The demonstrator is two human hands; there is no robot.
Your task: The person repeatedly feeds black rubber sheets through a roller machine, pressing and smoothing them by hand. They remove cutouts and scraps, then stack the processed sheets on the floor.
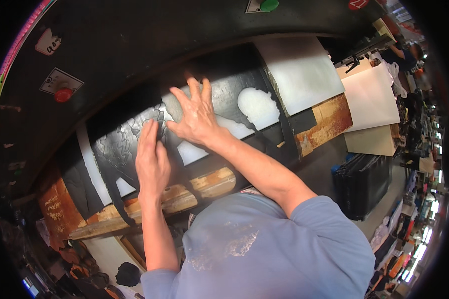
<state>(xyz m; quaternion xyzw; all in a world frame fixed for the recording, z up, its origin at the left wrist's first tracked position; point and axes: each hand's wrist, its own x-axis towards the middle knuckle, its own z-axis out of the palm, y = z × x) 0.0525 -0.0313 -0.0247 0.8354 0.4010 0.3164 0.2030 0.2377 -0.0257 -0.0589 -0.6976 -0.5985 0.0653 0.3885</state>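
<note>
My left hand (153, 162) reaches over a black sheet (115, 144) marked with wavy cut outlines, its fingers stretched out close together at the edge of the cuts. To its right my right hand (197, 112) is spread wide over the same black material, fingers apart, and I see nothing held in it. The sheet looks like leather or rubber, though I cannot tell which. A white board (192, 151) shows beneath it through gaps, and one rounded opening (257, 105) lies right of my right hand. Strips of black material hang over the front edge.
A dark machine beam (149, 35) spans above, with a red button (63, 94) and a green button (269, 5). A pale metallic plate (302, 72) lies right. A worn wooden edge (204, 188) runs along my front. A black wrapped bundle (362, 184) stands at right; a person (409, 56) is beyond.
</note>
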